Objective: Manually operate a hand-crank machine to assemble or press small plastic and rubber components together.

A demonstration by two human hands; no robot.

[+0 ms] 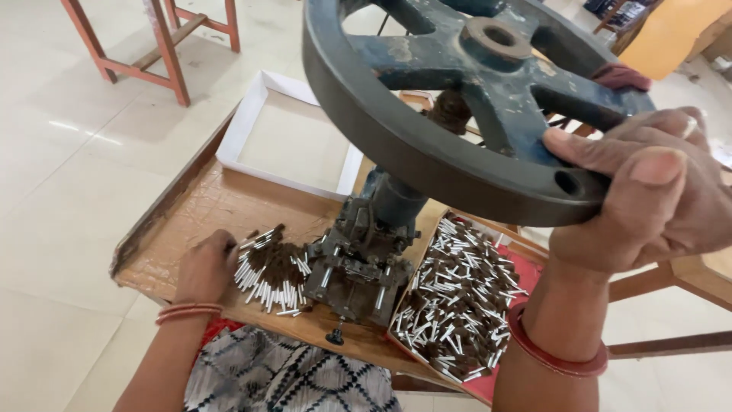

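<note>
**Hand press, one hand on the wheel, one on the pile**

So here's the setup: a small hand-cranked press (358, 263) sits in the middle of the desk (198, 210), with a big dark iron wheel (450, 99) up top. The right hand (648, 194) is wrapped around the near right part of the wheel's rim, thumb over the top edge, fingers curled behind it, so that grip is closed firmly on the wheel. Red bangles sit on that wrist.

The left hand (207, 263) is down on the desk, left of the press, fingers bent and resting against the left edge of a small pile of white-tipped brown sticks (271, 271). I can't tell whether it's actually pinching one or just touching the heap; the fingertips are hidden behind the knuckles.

Looks to me like the feeding step: the left hand picks from the pile just beside the press jaws while the right holds the wheel ready. My guess is the next move needs one stick pulled clear and set into the press, fingers out of the way before the wheel turns.

On the right of the press a tray (415, 286) holds a much bigger heap of the same sticks. An empty white frame-like tray (248, 114) lies at the far side of the desk.
</note>
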